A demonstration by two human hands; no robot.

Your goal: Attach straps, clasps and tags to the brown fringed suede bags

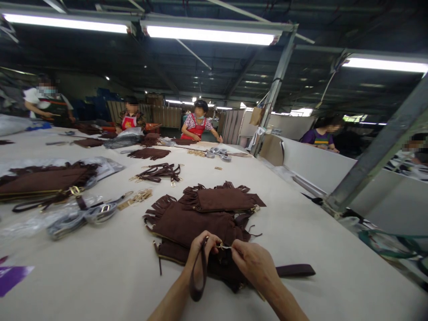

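Observation:
A dark brown wrist strap (pixel 198 278) hangs in a loop from my left hand (pixel 204 247), whose fingers are closed at its gold clasp (pixel 220 245). My right hand (pixel 252 261) pinches a thin pale string (pixel 227 247) beside that clasp. Beneath both hands lie several brown fringed pouches (pixel 194 223) with gold zips, overlapping in a pile. A smaller pouch (pixel 225 199) rests at the back of the pile. Another brown strap (pixel 296 270) sticks out to the right, past my right wrist.
Brown straps with gold clasps (pixel 162 171) lie farther back on the white table (pixel 317 249). Toward the left are tags (pixel 142 196), plastic-wrapped straps (pixel 100 213) and stacked pouches (pixel 50 180). A co-worker in a red apron (pixel 197 127) is across the table. A metal post (pixel 377 147) rises at right.

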